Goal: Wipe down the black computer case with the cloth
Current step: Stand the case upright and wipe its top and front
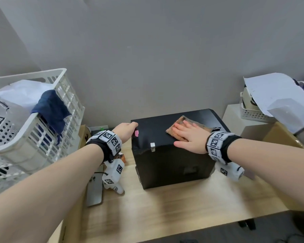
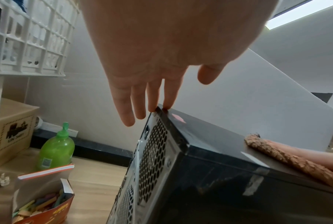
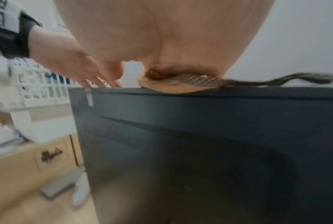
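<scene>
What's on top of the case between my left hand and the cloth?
A small pink sticker near the left hand, then bare black top of the case up to the cloth. The head view shows it.

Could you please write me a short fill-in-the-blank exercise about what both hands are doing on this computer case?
1. The right hand presses the brown woven cloth flat on the ____ face of the black metal computer case.
2. The left hand touches the case's top edge with ____ fingers.
3. A small ____ sticker lies beside the left hand.

Missing words: top; straight; pink
</scene>
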